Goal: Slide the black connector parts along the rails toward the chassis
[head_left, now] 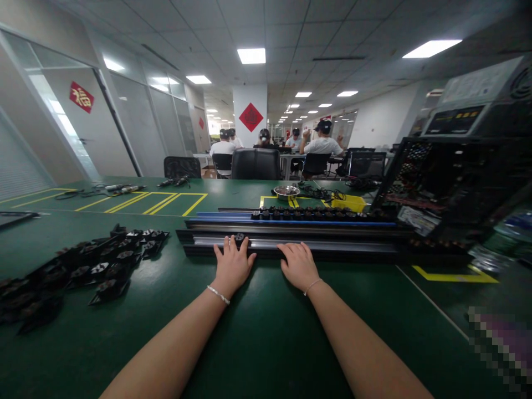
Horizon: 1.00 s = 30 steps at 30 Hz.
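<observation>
Resting both hands, left hand (231, 265), right hand (297, 266), on rail (332, 244)

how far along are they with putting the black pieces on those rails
Done: the far rail carries a full-looking row of black pieces. In hand: both the left hand and right hand rest flat on the near rail, where one black piece sits by the left fingers. Left: a large pile of loose black pieces lies on the green table.

A long dark rail (332, 244) with a silvery channel is laid flat across the green desk (266, 332), and a small black part (239, 238) is seated on its left portion.
</observation>
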Motion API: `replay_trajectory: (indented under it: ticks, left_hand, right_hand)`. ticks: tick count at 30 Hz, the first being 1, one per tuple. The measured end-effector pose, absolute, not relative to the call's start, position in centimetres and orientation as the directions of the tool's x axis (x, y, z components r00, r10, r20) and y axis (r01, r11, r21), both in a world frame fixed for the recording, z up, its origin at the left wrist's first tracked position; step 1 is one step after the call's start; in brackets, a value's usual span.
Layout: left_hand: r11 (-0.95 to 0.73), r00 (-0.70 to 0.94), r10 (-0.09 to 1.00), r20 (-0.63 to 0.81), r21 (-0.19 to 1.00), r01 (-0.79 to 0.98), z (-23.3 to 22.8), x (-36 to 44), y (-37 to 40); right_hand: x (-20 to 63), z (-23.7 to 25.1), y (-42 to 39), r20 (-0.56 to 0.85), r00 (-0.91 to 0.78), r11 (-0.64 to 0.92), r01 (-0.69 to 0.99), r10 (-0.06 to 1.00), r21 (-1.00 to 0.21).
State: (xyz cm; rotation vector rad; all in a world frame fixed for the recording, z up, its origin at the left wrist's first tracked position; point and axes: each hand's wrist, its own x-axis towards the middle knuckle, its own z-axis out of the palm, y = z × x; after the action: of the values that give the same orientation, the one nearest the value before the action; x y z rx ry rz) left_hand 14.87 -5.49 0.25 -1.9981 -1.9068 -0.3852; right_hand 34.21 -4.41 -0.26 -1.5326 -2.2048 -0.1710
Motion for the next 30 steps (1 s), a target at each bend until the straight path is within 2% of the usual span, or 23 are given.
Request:
replay_trajectory:
  ticks: [7, 22, 30]
  left_hand:
    - [-0.006, 0.034, 0.895, 0.444, -0.064, 0.998, -0.1, 14.0, -5.2]
    - [0.044, -0.048, 0.912, 0.407, 0.018, 0.999, 0.4, 13.2, -4.9]
    - [0.031, -0.064, 0.888, 0.455, 0.080, 0.996, 0.8, 12.6, -4.8]
  right_hand:
    - [34.1, -0.2, -4.4, 0.427, -0.278, 0.379, 0.910, 0.860, -0.171]
    - [34.0, -0.1, -4.7, 0.408, -0.256, 0.343, 0.926, 0.876, -0.155]
    - [34.1, -0.2, -4.6, 0.407, -0.260, 0.350, 0.922, 0.875, -0.163]
